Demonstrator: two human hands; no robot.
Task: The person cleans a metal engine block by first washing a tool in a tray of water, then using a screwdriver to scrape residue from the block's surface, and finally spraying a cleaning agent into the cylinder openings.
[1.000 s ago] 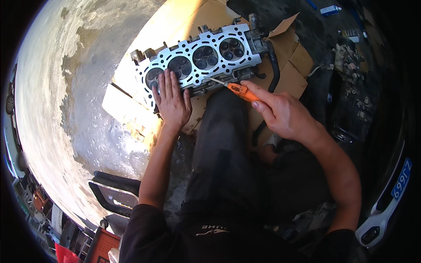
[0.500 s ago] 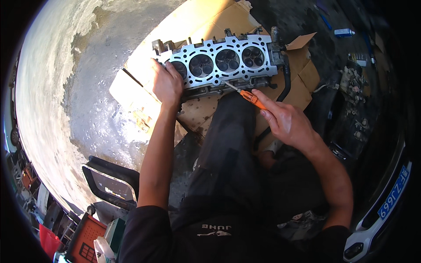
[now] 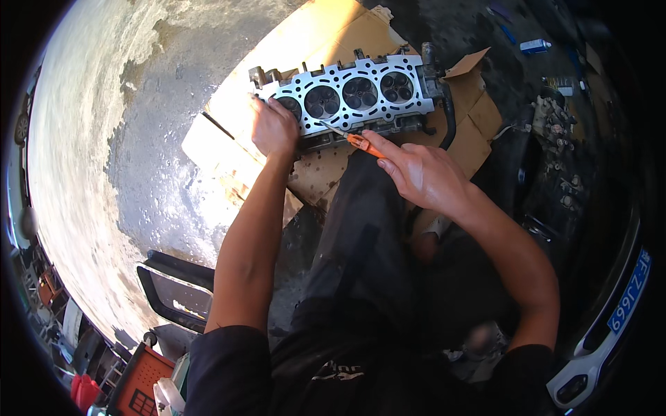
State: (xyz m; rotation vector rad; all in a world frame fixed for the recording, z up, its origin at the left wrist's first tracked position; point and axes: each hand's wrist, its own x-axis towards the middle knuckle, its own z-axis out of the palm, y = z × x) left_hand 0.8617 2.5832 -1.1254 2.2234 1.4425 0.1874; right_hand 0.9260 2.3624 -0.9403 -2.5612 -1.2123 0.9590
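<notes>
A silver engine cylinder head (image 3: 341, 98) lies with its flat face up, showing a row of several round chambers with dark valves. My left hand (image 3: 275, 130) is closed over its left end, the fingers curled on the edge beside the leftmost chamber. In my right hand (image 3: 429, 177) is a screwdriver (image 3: 362, 143) with an orange handle, the index finger stretched along it. Its thin shaft points up and left, and the tip meets the near part of the face, just below the second chamber from the left.
Flattened cardboard (image 3: 316, 177) lies beneath the cylinder head. A blue and white can (image 3: 535, 46) and greasy metal parts (image 3: 555, 128) lie at the right. A black-framed panel (image 3: 173, 288) and an orange cart (image 3: 142, 380) stand lower left. A vehicle's front (image 3: 574, 381) is lower right.
My right hand has moved left with the screwdriver, its tip sliding along the near side of the face. My left hand keeps its grip on the left end. The view has shifted slightly.
</notes>
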